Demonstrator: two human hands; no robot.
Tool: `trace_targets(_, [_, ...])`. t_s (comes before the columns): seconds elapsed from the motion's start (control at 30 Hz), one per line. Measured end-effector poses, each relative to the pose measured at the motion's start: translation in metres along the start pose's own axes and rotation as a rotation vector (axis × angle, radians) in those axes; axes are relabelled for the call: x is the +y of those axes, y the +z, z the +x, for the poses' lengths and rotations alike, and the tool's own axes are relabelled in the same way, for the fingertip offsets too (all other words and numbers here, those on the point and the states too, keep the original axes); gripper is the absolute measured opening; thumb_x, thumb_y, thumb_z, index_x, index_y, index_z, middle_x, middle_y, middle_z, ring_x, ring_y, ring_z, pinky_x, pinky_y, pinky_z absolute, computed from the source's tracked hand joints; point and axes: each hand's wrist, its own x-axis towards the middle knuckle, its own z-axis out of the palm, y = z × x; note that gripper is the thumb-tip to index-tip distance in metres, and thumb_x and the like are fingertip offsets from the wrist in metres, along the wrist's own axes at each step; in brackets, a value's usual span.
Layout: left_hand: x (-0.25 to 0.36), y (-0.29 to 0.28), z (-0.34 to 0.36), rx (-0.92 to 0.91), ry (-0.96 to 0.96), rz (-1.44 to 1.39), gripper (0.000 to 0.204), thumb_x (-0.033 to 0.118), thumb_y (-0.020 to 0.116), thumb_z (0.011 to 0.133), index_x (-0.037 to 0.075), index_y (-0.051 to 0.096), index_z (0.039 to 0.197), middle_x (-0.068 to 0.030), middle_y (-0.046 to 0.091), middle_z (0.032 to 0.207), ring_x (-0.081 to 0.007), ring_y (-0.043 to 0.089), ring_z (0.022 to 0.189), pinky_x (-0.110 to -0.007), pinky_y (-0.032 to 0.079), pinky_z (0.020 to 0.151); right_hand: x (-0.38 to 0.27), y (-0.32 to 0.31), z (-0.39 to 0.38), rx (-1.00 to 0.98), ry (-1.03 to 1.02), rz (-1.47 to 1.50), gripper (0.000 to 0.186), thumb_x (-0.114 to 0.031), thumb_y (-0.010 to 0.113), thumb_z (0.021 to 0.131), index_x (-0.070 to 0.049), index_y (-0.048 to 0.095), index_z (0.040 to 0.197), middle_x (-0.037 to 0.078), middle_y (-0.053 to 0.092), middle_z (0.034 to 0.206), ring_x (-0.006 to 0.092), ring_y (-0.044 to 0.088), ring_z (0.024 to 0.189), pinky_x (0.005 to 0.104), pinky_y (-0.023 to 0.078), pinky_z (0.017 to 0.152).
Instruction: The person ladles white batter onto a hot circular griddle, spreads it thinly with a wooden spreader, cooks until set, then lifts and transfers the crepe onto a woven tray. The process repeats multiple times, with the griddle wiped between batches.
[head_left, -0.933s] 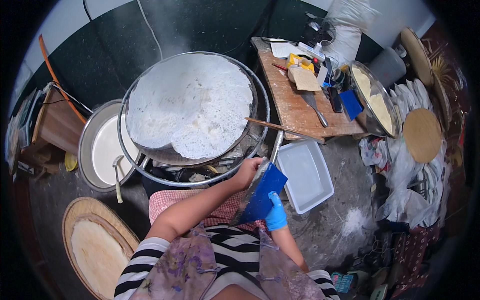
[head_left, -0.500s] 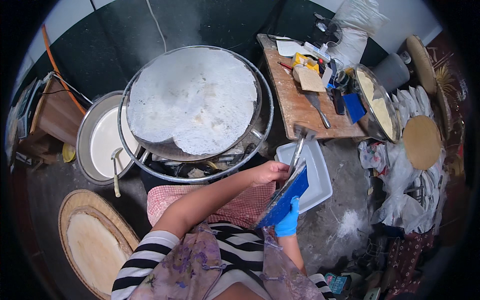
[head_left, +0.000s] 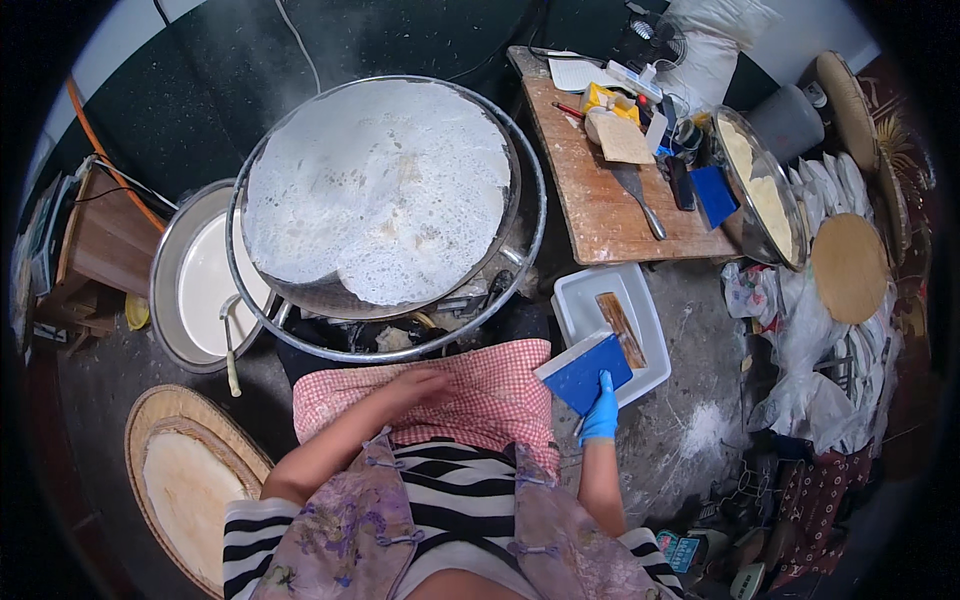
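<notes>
My right hand [head_left: 601, 412], in a blue glove, grips a blue scraper [head_left: 590, 372] with a pale edge, held over the front left of a white plastic tub [head_left: 655, 325]. A brown wooden slat [head_left: 620, 328] lies in the tub. My left hand [head_left: 420, 385] is bare and slightly blurred, fingers loosely extended with nothing in them, above the red checked cloth [head_left: 490, 365] on my lap. Beyond it, a large round griddle carries a thin white sheet of cooking batter [head_left: 375, 190], with faint steam above, inside a metal ring [head_left: 540, 215].
A pot of batter [head_left: 200, 290] with a ladle stands left. A tray with pale rounds [head_left: 190, 490] is lower left. A cluttered board table [head_left: 570, 200], a steel bowl of yellowish dough or powder [head_left: 760, 190] and bagged stacks under a round board [head_left: 848, 268] are on the right.
My left hand has left the scraper and moved down-left. The scraper has moved right over the tub. The stick has left the griddle's edge, and a wooden slat now shows in the tub.
</notes>
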Motion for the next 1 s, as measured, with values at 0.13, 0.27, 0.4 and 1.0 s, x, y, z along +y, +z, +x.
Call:
trace_targets(0.13, [-0.036, -0.037, -0.053, 0.334, 0.01, -0.416, 0.029, 0.025, 0.049, 0.092, 0.003, 0.055, 0.11, -0.0129, 0.062, 0.103, -0.0213, 0.062, 0.089, -0.028, 0.051, 0.074, 0.016, -0.019, 0.07, 0.06, 0.045, -0.046, 0.054, -0.043, 0.054, 0.084, -0.004, 0.051, 0.122, 0.009, 0.056, 0.119, 0.0258, 0.056, 0.099, 0.0371, 0.042, 0.091])
trace_targets(0.27, [-0.058, -0.08, -0.076, 0.774, 0.071, -0.67, 0.024, 0.019, 0.041, 0.094, 0.002, 0.053, 0.107, -0.016, 0.062, 0.1, -0.0229, 0.064, 0.082, -0.033, 0.055, 0.068, 0.029, -0.023, 0.131, -0.018, 0.105, -0.079, 0.06, -0.053, 0.049, 0.083, -0.008, 0.052, 0.123, 0.009, 0.057, 0.118, 0.0276, 0.055, 0.101, 0.0387, 0.04, 0.093])
trace_targets(0.4, [-0.046, -0.134, -0.087, 1.051, 0.269, -0.776, 0.02, 0.023, 0.045, 0.093, 0.01, 0.054, 0.105, -0.0031, 0.061, 0.096, -0.014, 0.057, 0.077, -0.027, 0.048, 0.065, 0.029, -0.018, 0.144, 0.0, 0.163, -0.144, 0.064, -0.057, 0.046, 0.083, -0.009, 0.05, 0.125, 0.009, 0.055, 0.122, 0.0275, 0.054, 0.103, 0.038, 0.039, 0.094])
trace_targets(1.0, [-0.019, -0.19, -0.08, 1.202, 0.423, -0.616, 0.021, 0.027, 0.05, 0.091, 0.007, 0.058, 0.091, -0.0043, 0.063, 0.081, -0.0098, 0.055, 0.061, -0.022, 0.045, 0.049, -0.007, 0.202, -0.01, -0.691, 0.078, -0.357, 0.037, -0.004, 0.063, 0.077, 0.001, 0.055, 0.112, 0.009, 0.061, 0.105, 0.0186, 0.059, 0.091, 0.0296, 0.047, 0.084])
